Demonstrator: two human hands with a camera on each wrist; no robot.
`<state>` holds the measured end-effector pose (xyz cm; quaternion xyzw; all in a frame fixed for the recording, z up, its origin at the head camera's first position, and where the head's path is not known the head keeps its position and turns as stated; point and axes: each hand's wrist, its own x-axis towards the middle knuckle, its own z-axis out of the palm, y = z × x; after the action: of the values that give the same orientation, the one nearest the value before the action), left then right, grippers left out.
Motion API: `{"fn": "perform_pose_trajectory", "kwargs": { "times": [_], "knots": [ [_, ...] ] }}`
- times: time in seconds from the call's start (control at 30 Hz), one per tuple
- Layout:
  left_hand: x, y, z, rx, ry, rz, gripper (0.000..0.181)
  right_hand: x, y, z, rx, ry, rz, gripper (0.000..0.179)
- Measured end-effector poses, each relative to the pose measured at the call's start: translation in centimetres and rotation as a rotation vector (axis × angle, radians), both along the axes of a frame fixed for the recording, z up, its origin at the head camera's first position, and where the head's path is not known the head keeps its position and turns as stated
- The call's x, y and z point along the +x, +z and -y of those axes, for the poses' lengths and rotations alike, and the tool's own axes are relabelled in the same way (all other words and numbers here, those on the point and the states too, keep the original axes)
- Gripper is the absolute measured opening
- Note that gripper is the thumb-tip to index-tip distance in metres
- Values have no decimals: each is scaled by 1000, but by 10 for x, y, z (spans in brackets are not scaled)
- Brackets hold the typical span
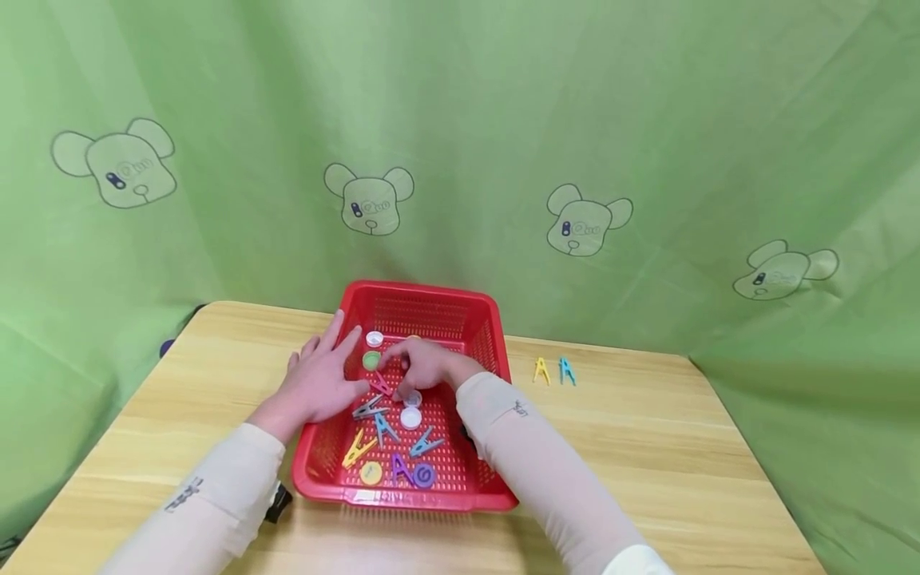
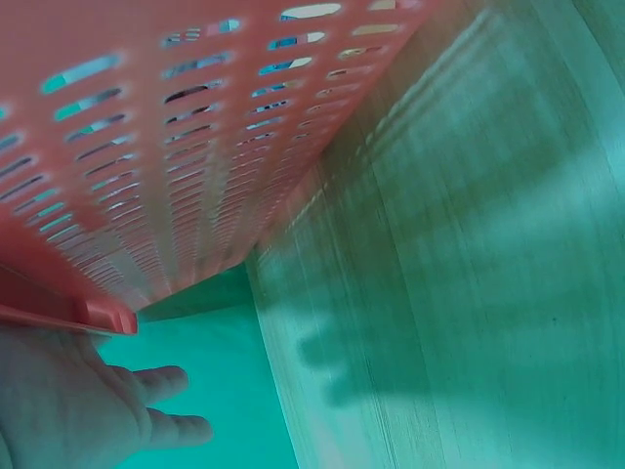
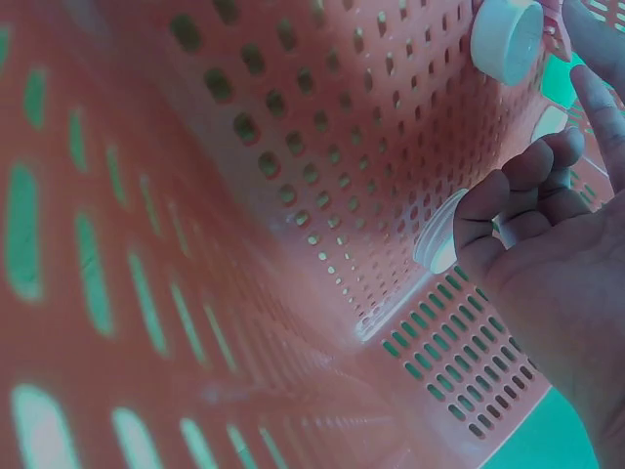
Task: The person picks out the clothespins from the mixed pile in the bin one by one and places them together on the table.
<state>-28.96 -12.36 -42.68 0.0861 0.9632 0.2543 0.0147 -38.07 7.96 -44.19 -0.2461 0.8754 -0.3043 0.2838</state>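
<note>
A red plastic basket with perforated walls holds several clothespins and bottle caps. Across its left rim lies my left hand, fingers spread and straight. My right hand reaches down inside, with its forefinger and thumb apart, close to a pink clothespin. In the right wrist view, that hand's other fingers are bent near a white cap. A green cap lies left of the forefinger, and a grey clothespin lies below the pink one. A white cap sits just below the right thumb.
Nearer the basket's front are blue clothespins, a yellow clothespin, a purple clothespin, a yellow cap and a purple cap. Outside, a yellow clothespin and a blue clothespin lie on the wooden table.
</note>
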Motion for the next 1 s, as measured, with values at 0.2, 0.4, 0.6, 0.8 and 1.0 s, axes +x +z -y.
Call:
{"fn": "perform_pose_trajectory", "kwargs": {
  "times": [0.2, 0.4, 0.6, 0.8, 1.0],
  "knots": [
    [0, -2, 0, 2, 5, -8, 87, -2, -3, 3, 35, 29, -45, 44],
    [0, -2, 1, -8, 9, -21, 87, -4, -5, 7, 59, 38, -81, 51],
    [1, -2, 0, -4, 3, -26, 86, -3, -7, 7, 89, 35, -88, 54],
    [1, -2, -1, -6, 4, -30, 86, -2, -7, 8, 106, 37, -100, 51],
    [1, -1, 0, -1, 6, -25, 86, -1, -5, 9, 109, 46, -105, 49]
  ]
}}
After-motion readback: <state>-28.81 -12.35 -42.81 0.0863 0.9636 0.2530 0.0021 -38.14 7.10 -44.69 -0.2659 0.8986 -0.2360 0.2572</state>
